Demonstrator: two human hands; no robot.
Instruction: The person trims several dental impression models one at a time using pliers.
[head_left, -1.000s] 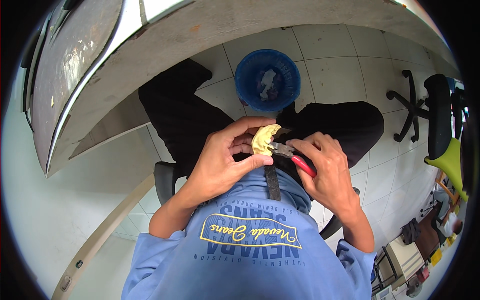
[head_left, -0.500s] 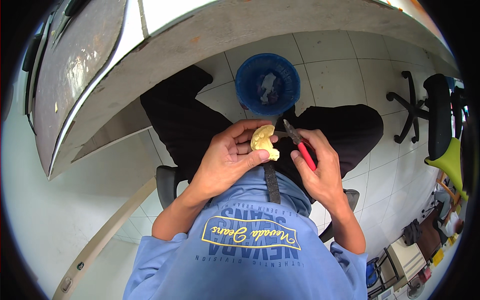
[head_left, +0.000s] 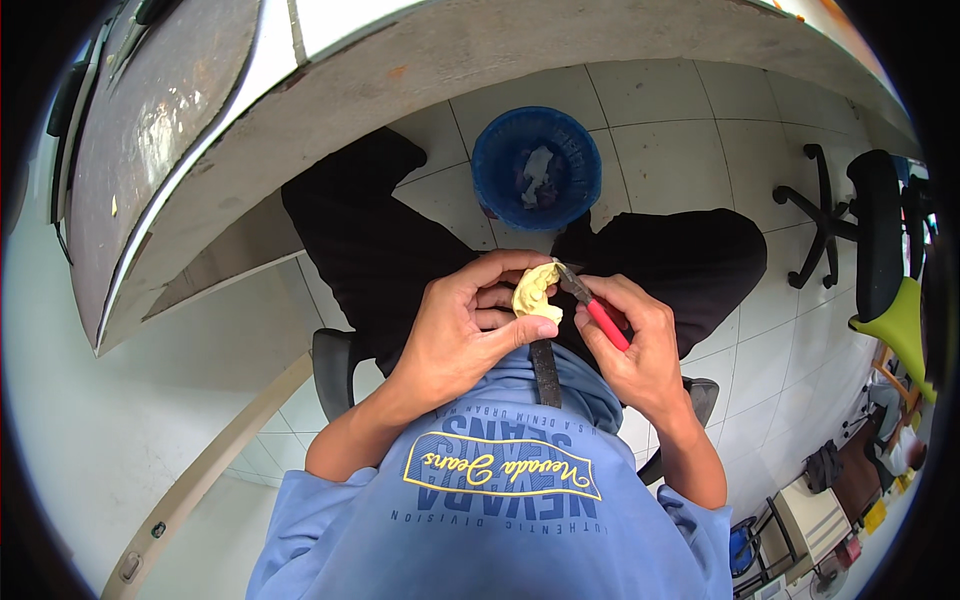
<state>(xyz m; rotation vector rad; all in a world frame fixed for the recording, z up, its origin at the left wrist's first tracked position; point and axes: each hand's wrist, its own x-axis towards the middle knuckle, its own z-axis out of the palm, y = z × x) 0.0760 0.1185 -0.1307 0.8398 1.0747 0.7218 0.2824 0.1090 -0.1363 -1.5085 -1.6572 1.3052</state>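
Note:
Between the thumb and fingers of my left hand (head_left: 468, 318) is a pale yellow dental cast (head_left: 532, 292), curved like an arch. My right hand (head_left: 632, 345) is wrapped round the red handles of a pair of cutting pliers (head_left: 606, 322). Their dark metal jaws reach the far right end of the cast and appear to touch it there. Whether the jaws have closed on the edge is too small to tell. Both hands are held above my lap, in front of my blue shirt.
Beyond my hands a blue bin (head_left: 537, 165) with crumpled scraps in it stands on the tiled floor, between my feet. A worn workbench (head_left: 400, 75) curves across the far side and left. An office chair (head_left: 872, 240) with a lime-green part is at the right.
The pliers have moved left and slightly down, and their jaws have come from apart to the edge of the cast. My left hand has shifted a little right with the cast turned slightly.

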